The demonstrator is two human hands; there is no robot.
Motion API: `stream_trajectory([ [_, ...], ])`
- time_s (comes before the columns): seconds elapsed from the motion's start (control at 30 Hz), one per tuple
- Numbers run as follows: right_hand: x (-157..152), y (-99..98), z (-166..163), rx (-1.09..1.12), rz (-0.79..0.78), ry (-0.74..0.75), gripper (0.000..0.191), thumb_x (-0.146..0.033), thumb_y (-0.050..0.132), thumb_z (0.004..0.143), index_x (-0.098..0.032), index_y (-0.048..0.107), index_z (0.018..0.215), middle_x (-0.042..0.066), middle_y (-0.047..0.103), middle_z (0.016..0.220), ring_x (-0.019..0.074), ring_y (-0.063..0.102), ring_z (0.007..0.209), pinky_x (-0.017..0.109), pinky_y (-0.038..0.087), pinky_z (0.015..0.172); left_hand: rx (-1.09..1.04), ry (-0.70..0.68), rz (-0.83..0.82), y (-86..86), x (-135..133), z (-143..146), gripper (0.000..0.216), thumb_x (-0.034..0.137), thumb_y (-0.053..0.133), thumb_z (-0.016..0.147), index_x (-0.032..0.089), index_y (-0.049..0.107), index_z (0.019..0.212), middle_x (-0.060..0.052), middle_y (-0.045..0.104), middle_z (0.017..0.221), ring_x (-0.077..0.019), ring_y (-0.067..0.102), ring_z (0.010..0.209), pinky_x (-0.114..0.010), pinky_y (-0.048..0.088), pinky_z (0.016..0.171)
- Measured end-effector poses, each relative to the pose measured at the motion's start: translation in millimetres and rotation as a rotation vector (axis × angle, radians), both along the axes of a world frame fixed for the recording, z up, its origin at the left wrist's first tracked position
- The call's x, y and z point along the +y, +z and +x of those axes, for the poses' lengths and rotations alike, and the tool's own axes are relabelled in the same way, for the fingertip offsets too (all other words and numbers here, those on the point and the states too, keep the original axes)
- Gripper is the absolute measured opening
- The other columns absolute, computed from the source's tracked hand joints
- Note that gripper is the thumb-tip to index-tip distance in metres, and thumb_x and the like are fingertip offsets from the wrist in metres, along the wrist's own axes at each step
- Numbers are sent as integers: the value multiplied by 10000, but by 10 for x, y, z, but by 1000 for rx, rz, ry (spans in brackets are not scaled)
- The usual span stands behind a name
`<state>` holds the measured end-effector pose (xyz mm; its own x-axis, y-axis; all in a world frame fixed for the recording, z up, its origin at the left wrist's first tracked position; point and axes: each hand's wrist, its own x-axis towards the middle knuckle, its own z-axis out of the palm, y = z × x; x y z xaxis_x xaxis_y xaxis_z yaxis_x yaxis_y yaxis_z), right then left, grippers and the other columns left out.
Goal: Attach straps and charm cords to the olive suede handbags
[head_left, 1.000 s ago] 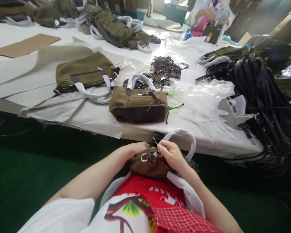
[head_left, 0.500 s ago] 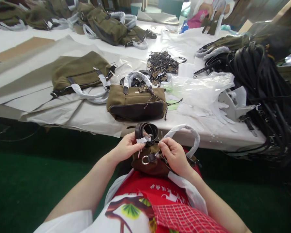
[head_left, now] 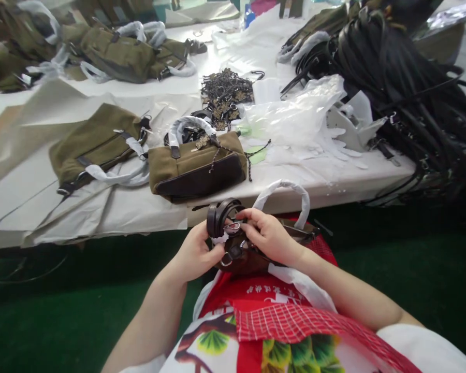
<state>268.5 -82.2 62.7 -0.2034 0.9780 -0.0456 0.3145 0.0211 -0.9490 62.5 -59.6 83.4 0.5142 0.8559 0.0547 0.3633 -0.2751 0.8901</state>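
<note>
A small olive and brown handbag (head_left: 252, 259) rests on my lap, its handle wrapped in white paper (head_left: 283, 189). My left hand (head_left: 196, 254) is closed around a coiled dark leather strap (head_left: 219, 217) held just above the bag. My right hand (head_left: 267, 235) pinches the metal clip (head_left: 233, 227) at the strap's end, close to the bag's metal ring (head_left: 226, 259). Both hands touch the strap.
A white table edge (head_left: 334, 189) runs just beyond my hands. On it lie a finished olive handbag (head_left: 196, 166), a flat olive bag (head_left: 93, 142), a heap of dark metal charms (head_left: 225, 93), clear plastic bags (head_left: 295, 116) and a big pile of black straps (head_left: 404, 88). More bags (head_left: 116, 49) lie farther back.
My left hand has brought up a coiled strap that was out of sight at first. My right hand has moved from the bag's ring onto the strap's clip. The view has swung right.
</note>
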Motion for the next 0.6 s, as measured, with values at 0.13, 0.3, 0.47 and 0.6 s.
stream_trajectory([
  [0.13, 45, 25, 48, -80, 69, 117, 313, -183, 515, 919, -196, 624, 1212, 43, 736, 982, 174, 683, 862, 276, 491, 786, -19, -4, -54, -28, 17, 33, 328, 80, 566, 729, 146, 670, 1033, -74, 727, 1021, -200, 670, 914, -311, 517, 866],
  [0.3, 28, 44, 63, -129, 59, 47, 151, -191, 540, 918, -181, 656, 822, 2, 690, 726, 141, 635, 670, 231, 440, 637, -78, 4, -168, -35, 53, 55, 337, 75, 588, 707, 152, 676, 1023, -68, 739, 1008, -209, 680, 909, -315, 530, 858],
  [0.47, -57, 18, 96, -145, 197, -167, 152, -221, 520, 936, -186, 604, 815, 13, 655, 731, 152, 608, 679, 251, 429, 662, -147, -27, -338, -74, 39, 97, 380, 157, 661, 751, 141, 648, 1130, -96, 728, 1086, -254, 674, 1015, -333, 536, 886],
  [0.6, -49, 10, 167, -136, 217, -304, 167, -265, 509, 947, -192, 587, 820, 13, 635, 715, 158, 596, 667, 260, 432, 659, -64, 72, -274, -64, 68, 206, 369, 234, 604, 843, 164, 611, 1205, -87, 709, 1167, -232, 674, 1008, -341, 523, 912],
])
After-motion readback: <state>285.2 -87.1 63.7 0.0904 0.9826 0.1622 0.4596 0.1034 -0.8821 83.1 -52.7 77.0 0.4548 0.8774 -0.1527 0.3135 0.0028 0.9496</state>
